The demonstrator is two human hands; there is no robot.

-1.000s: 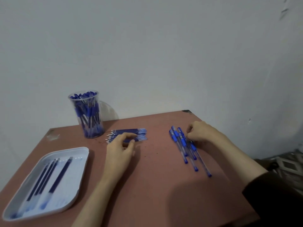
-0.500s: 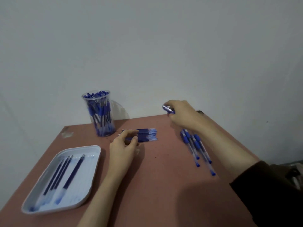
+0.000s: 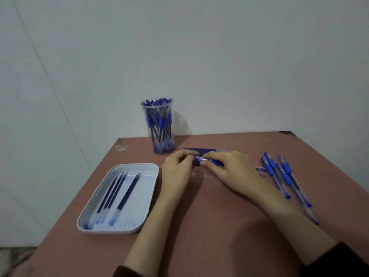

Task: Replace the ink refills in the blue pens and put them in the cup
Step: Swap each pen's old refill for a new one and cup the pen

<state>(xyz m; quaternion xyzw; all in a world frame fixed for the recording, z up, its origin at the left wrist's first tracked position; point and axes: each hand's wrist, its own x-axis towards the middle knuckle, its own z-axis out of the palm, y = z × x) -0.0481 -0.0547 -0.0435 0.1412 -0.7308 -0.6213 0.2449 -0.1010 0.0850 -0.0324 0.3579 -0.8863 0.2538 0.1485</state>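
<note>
My left hand (image 3: 175, 169) and my right hand (image 3: 229, 168) each pinch one end of a blue pen (image 3: 199, 160). It lies sideways between them, above the table (image 3: 219, 226). The cup (image 3: 159, 126) stands behind it, nearer my left hand.

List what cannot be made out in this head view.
All in the head view.
Pen: the left hand and right hand pinch it and cover most of it.
Refill stack: hands hide its near side; no count possible.
Cup: pens inside overlap, too small to count.
Loose pens: one runs under the right hand; near ends blurred.
</note>
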